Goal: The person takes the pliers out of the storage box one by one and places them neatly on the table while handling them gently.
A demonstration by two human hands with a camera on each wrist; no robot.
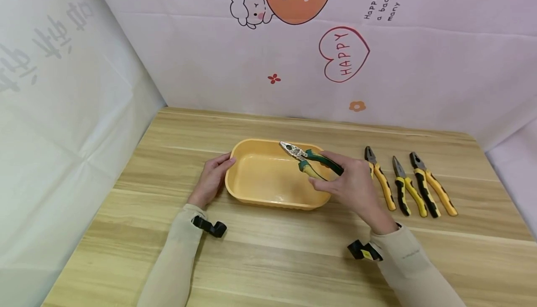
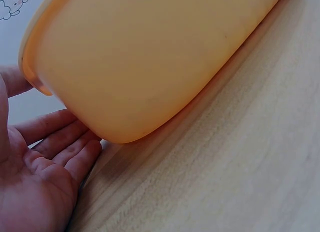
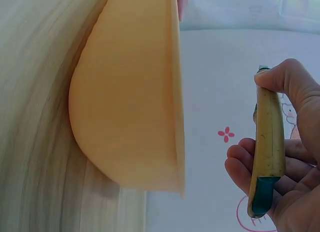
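Observation:
A yellow plastic basin (image 1: pixel 268 203) stands on the table, its inside bare apart from what passes above it. My left hand (image 1: pixel 211 179) holds its left end, thumb at the rim and fingers against the outer wall (image 2: pixel 145 61). In my right hand (image 1: pixel 356 186) is a pair of combination pliers (image 1: pixel 295 151) with green and yellow handles. I grip them by the handles above the basin's right side, the metal head pointing to the far left. In the right wrist view one yellow handle (image 3: pixel 269 137) shows between thumb and fingers, higher than the basin's rim.
To the right, several yellow-and-black pliers lie in a row: one pair (image 1: pixel 383 186) partly behind my right hand, needle-nose pliers (image 1: pixel 410 193), and another pair (image 1: pixel 440 190). A printed white cloth (image 1: pixel 209 64) hangs behind the wooden table (image 1: pixel 268 260).

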